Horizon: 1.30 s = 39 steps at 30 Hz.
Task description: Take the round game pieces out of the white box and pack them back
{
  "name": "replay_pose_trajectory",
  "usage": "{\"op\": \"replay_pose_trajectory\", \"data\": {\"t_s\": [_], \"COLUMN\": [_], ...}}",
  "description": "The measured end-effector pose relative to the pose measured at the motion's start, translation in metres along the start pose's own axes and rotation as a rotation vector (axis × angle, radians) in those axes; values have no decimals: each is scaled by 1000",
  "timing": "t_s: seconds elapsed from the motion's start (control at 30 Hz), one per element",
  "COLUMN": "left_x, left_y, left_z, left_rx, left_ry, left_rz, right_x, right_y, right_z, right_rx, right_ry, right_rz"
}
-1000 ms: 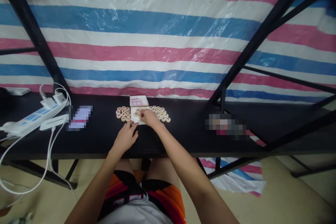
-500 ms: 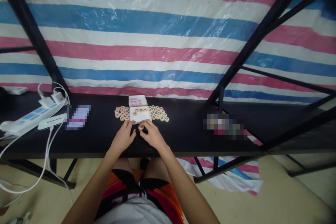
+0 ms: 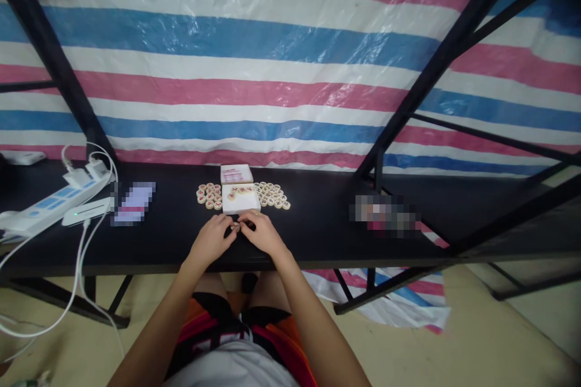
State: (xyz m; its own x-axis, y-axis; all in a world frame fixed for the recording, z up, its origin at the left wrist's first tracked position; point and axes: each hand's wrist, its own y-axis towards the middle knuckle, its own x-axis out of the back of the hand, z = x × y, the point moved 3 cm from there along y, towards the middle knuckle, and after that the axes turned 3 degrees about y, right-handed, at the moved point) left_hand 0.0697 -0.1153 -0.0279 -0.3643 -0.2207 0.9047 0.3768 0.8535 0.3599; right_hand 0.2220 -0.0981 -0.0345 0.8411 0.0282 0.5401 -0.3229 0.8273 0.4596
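Between my two hands, just in front of the white box, is a round Chinese chess piece (image 3: 235, 226). The fingers of my left hand (image 3: 212, 239) pinch it from the left. My right hand (image 3: 262, 233), with a ring on one finger, grips it from the other side. My fingers partly cover the piece. The open white box (image 3: 240, 204) has several pale pieces (image 3: 239, 191) lying in it, and its lid (image 3: 236, 174) stands behind. Red-marked pieces (image 3: 209, 196) are grouped left of the box, and dark-marked pieces (image 3: 273, 195) to its right.
On the black table (image 3: 313, 217), a blurred-out phone (image 3: 135, 202), a white device (image 3: 88, 211) and a power strip (image 3: 59, 202) with cables lie to the left. A blurred item (image 3: 384, 216) lies right. Black frame bars and a striped sheet (image 3: 245, 91) stand behind.
The chess piece has moved slightly left and toward me, from my right fingers to between both hands. My left fingers have closed on it. The view has shifted slightly.
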Motion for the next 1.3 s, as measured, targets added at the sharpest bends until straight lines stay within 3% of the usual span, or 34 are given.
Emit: {"op": "replay_pose_trajectory", "data": {"t_s": [0.13,0.33,0.57,0.83,1.07,1.2,1.3], "left_x": [4,26,38,36,33,30,24], "left_y": [-17,-47,-34,-7,1,-1,-2], "left_z": [8,51,83,78,76,66,43], "left_rx": [40,224,364,343,336,329,257], "left_ry": [117,187,225,229,238,224,95], "left_rz": [-22,-85,-86,29,72,13,-63], "right_x": [2,0,0,0,-1,-1,0], "right_y": [1,1,1,2,2,2,3], "right_z": [-7,-16,-15,-14,-18,-18,-18], "right_rx": [-80,-133,-168,-165,-158,-166,-169], "right_ry": [-47,-164,-192,-189,-148,-137,-129], "right_rz": [-106,-127,-124,-116,-128,-121,-119]}}
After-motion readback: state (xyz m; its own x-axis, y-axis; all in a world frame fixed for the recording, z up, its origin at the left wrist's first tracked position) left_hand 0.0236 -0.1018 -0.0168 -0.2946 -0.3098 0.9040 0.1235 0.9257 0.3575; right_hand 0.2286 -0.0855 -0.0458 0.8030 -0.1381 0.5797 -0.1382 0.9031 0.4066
